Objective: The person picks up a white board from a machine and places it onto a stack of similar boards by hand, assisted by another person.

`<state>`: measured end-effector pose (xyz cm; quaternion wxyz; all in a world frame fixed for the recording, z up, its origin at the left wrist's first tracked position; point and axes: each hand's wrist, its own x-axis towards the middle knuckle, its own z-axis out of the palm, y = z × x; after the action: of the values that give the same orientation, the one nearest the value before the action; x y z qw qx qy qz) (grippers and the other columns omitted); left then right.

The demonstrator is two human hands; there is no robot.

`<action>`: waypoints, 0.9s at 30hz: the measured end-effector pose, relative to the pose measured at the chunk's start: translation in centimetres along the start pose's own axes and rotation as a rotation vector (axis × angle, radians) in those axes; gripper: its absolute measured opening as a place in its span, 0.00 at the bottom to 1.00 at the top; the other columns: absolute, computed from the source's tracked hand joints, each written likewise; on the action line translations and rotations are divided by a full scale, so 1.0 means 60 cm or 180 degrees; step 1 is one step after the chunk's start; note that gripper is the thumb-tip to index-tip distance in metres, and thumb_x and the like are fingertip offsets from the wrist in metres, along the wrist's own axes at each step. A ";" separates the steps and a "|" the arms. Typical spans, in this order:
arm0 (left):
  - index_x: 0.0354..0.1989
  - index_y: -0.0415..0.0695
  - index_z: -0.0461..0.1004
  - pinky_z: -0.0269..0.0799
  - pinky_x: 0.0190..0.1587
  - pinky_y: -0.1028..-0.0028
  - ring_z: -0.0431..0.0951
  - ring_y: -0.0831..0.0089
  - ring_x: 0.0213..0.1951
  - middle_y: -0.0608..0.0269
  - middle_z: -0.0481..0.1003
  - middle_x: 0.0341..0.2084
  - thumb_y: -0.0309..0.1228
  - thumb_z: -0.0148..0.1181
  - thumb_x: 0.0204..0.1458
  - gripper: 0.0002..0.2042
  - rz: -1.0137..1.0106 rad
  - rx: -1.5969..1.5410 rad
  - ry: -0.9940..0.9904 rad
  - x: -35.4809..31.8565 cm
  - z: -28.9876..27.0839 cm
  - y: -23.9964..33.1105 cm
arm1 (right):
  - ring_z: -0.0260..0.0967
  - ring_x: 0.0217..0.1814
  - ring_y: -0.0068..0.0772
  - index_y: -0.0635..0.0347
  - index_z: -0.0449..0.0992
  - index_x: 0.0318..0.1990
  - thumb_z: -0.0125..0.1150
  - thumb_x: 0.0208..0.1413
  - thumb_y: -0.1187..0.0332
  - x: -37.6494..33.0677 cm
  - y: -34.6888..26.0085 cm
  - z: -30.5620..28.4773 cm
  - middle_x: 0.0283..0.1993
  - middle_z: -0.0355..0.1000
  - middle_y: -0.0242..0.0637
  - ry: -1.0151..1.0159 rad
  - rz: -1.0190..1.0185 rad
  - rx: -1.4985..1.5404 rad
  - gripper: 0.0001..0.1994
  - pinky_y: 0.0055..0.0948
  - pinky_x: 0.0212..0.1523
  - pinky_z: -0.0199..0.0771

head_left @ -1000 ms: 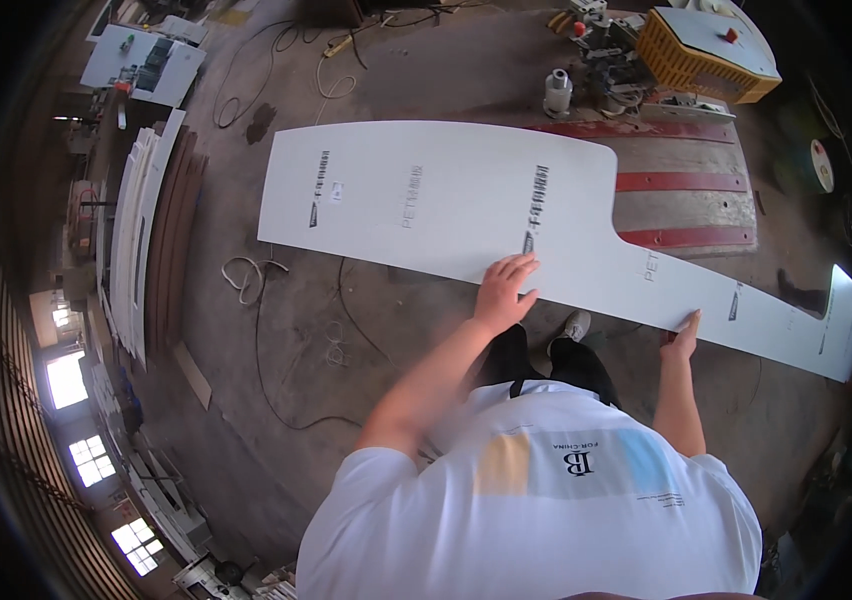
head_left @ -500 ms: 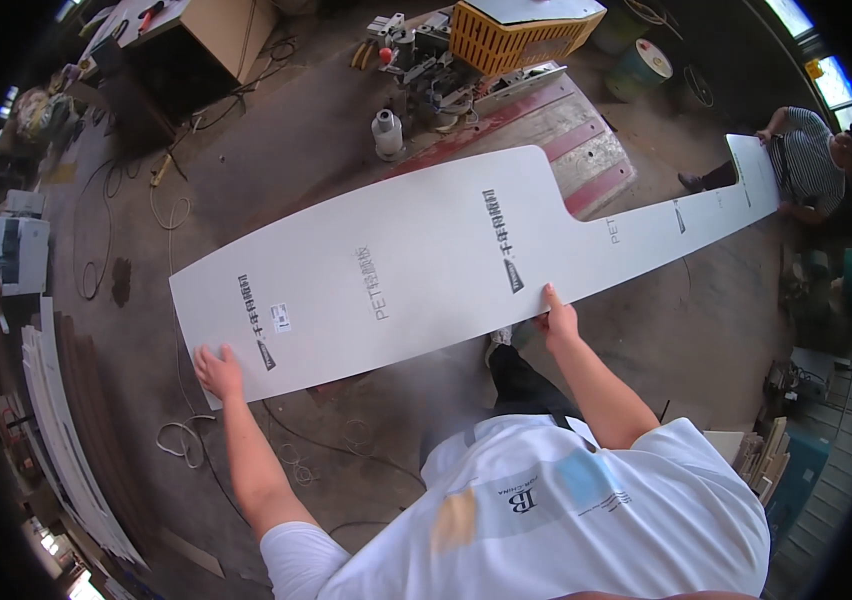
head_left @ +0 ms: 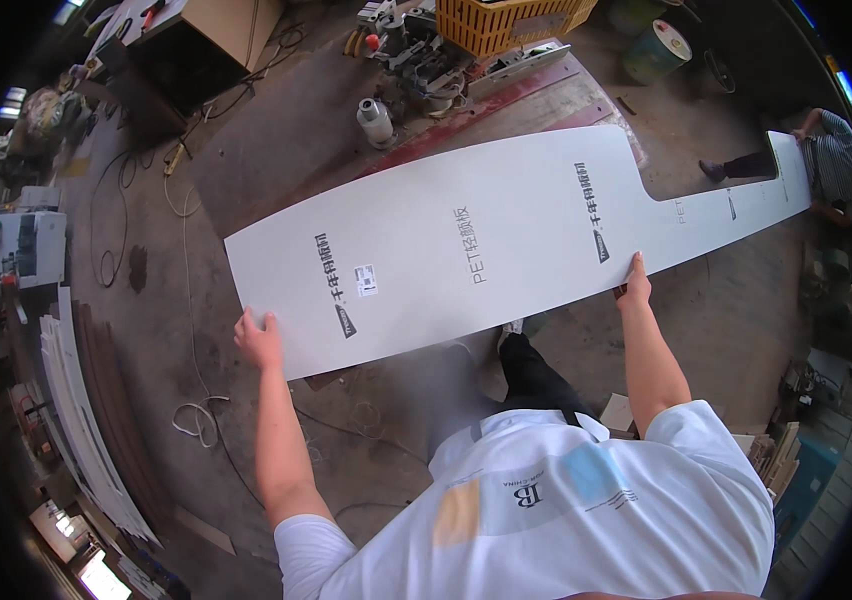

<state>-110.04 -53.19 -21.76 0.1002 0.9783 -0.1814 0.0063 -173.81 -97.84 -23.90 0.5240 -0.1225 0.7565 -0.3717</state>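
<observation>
A long white panel (head_left: 531, 235) with dark print, a small label and a deep cut-out on its far edge stretches across the view. At its left end my left hand (head_left: 258, 340) grips the short edge, its fingertips showing on top. My right hand (head_left: 635, 284) is closed round the near edge, just left of where the panel narrows, with its thumb on top and its other fingers mostly hidden underneath. At the far right end another person (head_left: 839, 165) in a striped top holds the panel.
Behind the panel, a reddish platform (head_left: 506, 115) bears machinery and a yellow slatted basket (head_left: 511, 22). A grey bottle-shaped object (head_left: 375, 122) stands nearby. Cables (head_left: 204, 410) lie on the floor. Long boards (head_left: 96, 420) are stacked at left, and a drum (head_left: 658, 50) stands at far right.
The panel has shifted to the right, and both my hands have moved right with it. The other person at the far end has also moved further right.
</observation>
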 end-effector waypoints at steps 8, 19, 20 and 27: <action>0.64 0.49 0.76 0.71 0.63 0.53 0.72 0.48 0.59 0.53 0.74 0.57 0.44 0.72 0.52 0.30 0.0233 -0.0183 0.0015 -0.093 0.044 0.198 | 0.76 0.51 0.31 0.50 0.77 0.58 0.70 0.58 0.36 0.020 0.026 -0.011 0.53 0.77 0.30 -0.0462 0.0248 -0.0468 0.32 0.38 0.51 0.77; 0.65 0.50 0.76 0.73 0.61 0.55 0.72 0.52 0.60 0.56 0.73 0.55 0.44 0.75 0.49 0.32 0.0296 -0.0449 -0.0214 -0.183 0.061 0.365 | 0.71 0.35 0.27 0.53 0.75 0.51 0.67 0.63 0.41 -0.053 0.113 -0.002 0.38 0.74 0.30 -0.1873 0.1055 -0.1199 0.25 0.32 0.41 0.76; 0.65 0.50 0.76 0.73 0.61 0.56 0.72 0.53 0.59 0.56 0.73 0.54 0.44 0.75 0.50 0.32 0.0318 -0.0462 -0.0257 -0.189 0.061 0.383 | 0.70 0.34 0.26 0.52 0.75 0.50 0.68 0.63 0.41 -0.053 0.110 -0.001 0.37 0.74 0.29 -0.1749 0.1051 -0.0990 0.24 0.31 0.39 0.76; 0.63 0.49 0.76 0.76 0.56 0.56 0.72 0.54 0.57 0.58 0.72 0.50 0.42 0.76 0.48 0.32 0.0784 -0.0761 -0.0261 -0.210 0.086 0.462 | 0.63 0.26 0.20 0.49 0.77 0.41 0.70 0.62 0.43 -0.002 0.046 0.004 0.28 0.68 0.23 -0.1195 0.0568 -0.0522 0.19 0.25 0.31 0.69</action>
<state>-131.79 -75.10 -22.04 0.2068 0.9292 -0.3032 -0.0430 -173.02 -95.96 -25.79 0.6748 -0.1644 0.6812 -0.2317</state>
